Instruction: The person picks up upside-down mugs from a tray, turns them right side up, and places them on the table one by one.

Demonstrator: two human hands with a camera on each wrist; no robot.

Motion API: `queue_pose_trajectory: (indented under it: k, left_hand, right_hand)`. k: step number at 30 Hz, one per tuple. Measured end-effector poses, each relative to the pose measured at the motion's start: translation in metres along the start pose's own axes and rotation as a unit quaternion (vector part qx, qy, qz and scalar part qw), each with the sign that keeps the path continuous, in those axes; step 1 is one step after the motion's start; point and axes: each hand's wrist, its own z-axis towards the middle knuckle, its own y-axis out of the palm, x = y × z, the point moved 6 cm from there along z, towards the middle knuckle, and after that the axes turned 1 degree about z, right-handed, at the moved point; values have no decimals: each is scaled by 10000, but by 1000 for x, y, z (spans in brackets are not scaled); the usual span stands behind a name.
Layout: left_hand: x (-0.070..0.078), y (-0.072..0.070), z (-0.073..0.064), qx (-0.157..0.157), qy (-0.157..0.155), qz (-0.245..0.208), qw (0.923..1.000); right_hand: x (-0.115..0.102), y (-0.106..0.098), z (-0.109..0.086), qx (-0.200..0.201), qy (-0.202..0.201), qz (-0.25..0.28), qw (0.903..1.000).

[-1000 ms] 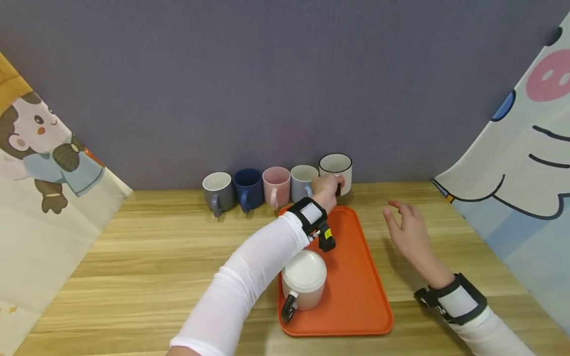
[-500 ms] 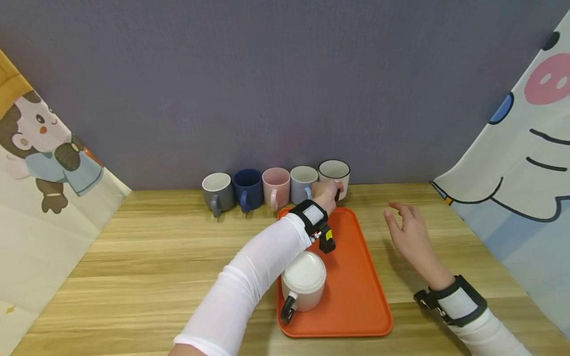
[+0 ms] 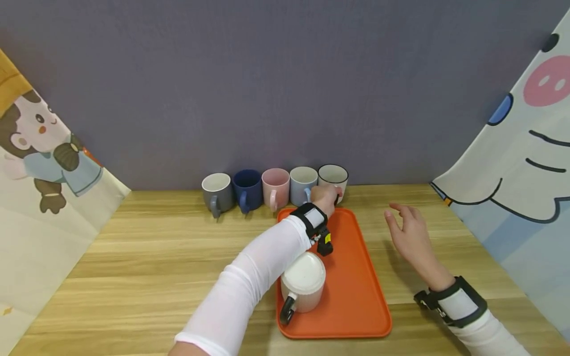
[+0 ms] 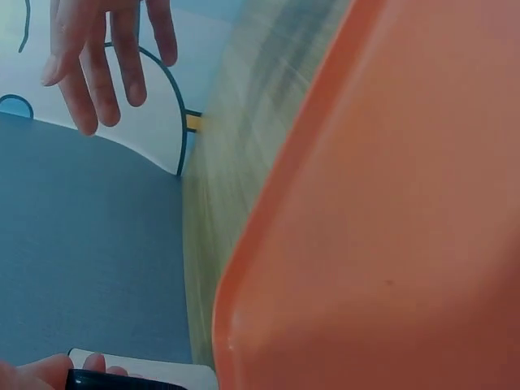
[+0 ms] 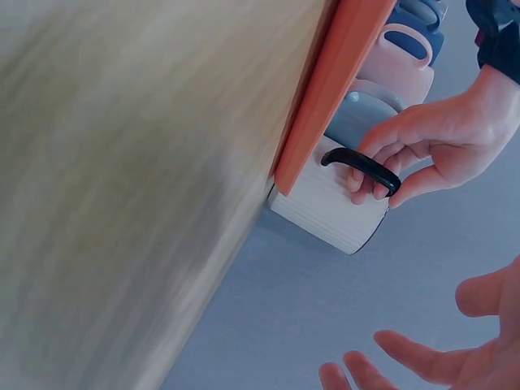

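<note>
A white mug (image 3: pixel 333 174) with a dark rim stands upright at the right end of the mug row. My left hand (image 3: pixel 324 198) holds it by its black handle (image 5: pixel 362 167), fingers curled through the loop as the right wrist view shows. Beside it on the left is a light blue mug (image 3: pixel 301 188), close against the white one. My right hand (image 3: pixel 411 235) hovers to the right of the orange tray (image 3: pixel 356 296), fingers spread loosely and holding nothing. On the tray's near left part, a second white mug (image 3: pixel 304 282) with a black handle sits upside down.
Further left in the row stand a pink mug (image 3: pixel 276 185), a dark blue mug (image 3: pixel 248 190) and a grey mug (image 3: pixel 218 195), handles facing me. A grey wall panel (image 3: pixel 276 89) rises right behind them. Printed cloths hang at both sides of the wooden table (image 3: pixel 147 267).
My left hand has lowered the white mug slightly and brought it closer to the row's right end. The right hand has stayed nearly still.
</note>
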Motion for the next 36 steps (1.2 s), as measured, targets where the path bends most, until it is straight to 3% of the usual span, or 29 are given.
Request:
queue_pose_trajectory:
  k: [11,20,30,34,36]
  left_hand:
    - [1,-1,2,-84,119,963,9952]
    - [1,2,5,-523,248,1118,9921]
    - [11,4,-6,-857,422,1020,9902]
    - [20,4,-14,-1127,483,1283,9841]
    - [25,5,-21,-1556,484,1196,9794]
  right_hand:
    - [4,-3,-3,6,41,-16,10000]
    - [5,-3,-3,-190,131,-44,9997]
    - [4,-2,-1,-236,123,-36,9996]
    - [1,1,1,-262,50,21,9996]
    - [-1,3,3,-238,-5,60,9997]
